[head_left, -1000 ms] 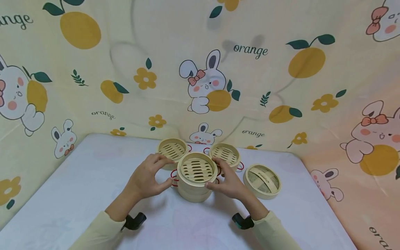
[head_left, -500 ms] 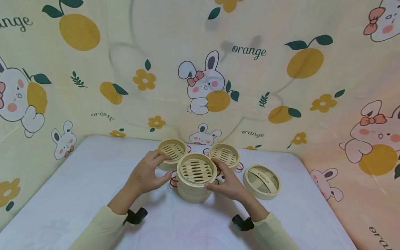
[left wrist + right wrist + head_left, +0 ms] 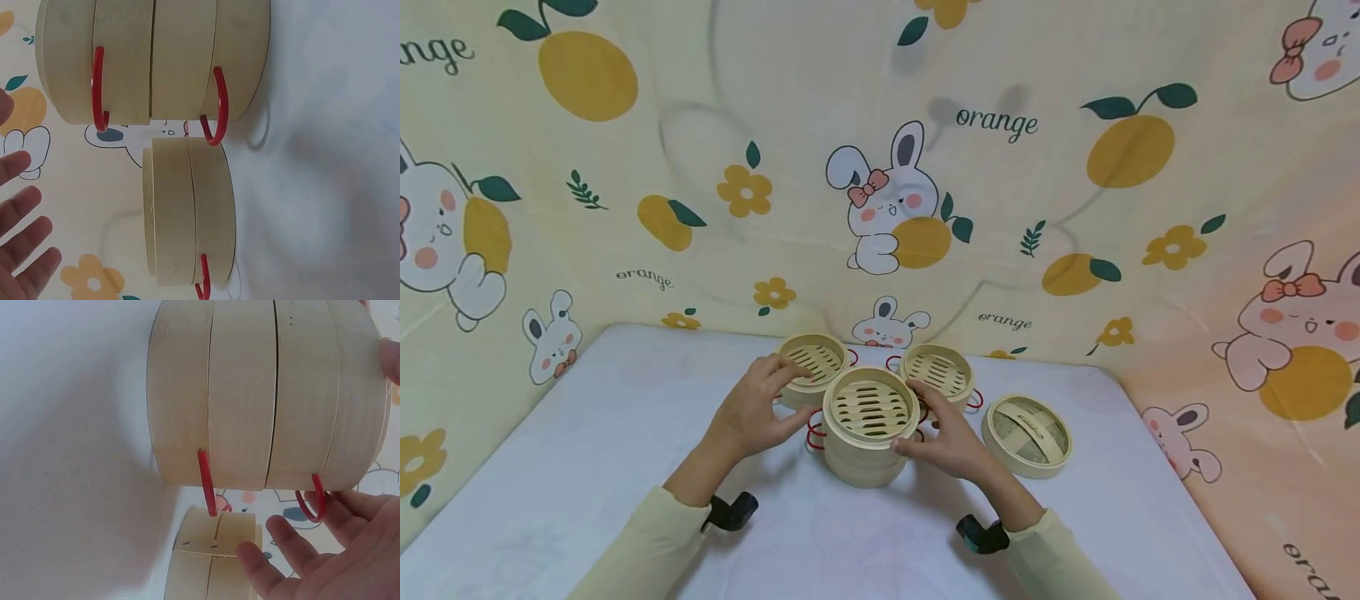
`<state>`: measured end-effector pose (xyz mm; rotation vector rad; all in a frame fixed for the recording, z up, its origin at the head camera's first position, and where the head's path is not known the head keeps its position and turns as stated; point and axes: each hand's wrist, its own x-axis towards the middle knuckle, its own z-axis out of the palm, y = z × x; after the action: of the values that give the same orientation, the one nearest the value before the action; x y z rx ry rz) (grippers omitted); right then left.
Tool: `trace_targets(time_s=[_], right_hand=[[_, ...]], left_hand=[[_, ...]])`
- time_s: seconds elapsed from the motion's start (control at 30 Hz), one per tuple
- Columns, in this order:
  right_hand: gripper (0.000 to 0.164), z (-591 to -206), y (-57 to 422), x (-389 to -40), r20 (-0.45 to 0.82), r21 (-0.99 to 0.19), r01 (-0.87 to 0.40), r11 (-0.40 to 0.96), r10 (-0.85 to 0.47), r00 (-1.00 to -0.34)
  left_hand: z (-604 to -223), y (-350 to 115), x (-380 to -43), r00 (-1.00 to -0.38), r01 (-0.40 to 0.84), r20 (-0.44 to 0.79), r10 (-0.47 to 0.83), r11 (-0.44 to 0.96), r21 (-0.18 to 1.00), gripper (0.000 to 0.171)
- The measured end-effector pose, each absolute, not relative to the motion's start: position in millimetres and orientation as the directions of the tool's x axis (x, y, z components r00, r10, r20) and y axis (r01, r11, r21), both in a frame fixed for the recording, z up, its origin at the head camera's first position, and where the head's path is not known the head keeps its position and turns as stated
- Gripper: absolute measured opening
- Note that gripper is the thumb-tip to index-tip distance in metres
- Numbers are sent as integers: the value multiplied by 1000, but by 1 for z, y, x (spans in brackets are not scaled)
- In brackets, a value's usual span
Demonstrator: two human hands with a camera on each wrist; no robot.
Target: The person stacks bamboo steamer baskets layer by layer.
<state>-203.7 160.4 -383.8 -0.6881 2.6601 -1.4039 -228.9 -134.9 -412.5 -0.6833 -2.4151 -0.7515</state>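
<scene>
Shifting beside steamer stack: left fingers, spread, empty; right fingers still gripping it.

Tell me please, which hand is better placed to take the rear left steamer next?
Probably the left hand: it is nearest the rear left steamer and holds nothing, while the right hand touches the front stack.

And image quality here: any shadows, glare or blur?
Head: soft shadows on the white table and patterned backdrop, no harsh glare. Left wrist: a red handle casts a looped shadow. Right wrist: broad, diffuse shadow beside the steamer stack; fingers show no obvious motion blur.
</scene>
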Motion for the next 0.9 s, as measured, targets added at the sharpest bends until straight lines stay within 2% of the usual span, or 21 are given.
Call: trace_targets(time_s=[0.9], right_hand=[[82, -388, 161, -205, 144, -816, -332, 474, -389, -910]], left_hand=[[-428, -133, -247, -754, 577, 590, 291, 722, 382, 39]])
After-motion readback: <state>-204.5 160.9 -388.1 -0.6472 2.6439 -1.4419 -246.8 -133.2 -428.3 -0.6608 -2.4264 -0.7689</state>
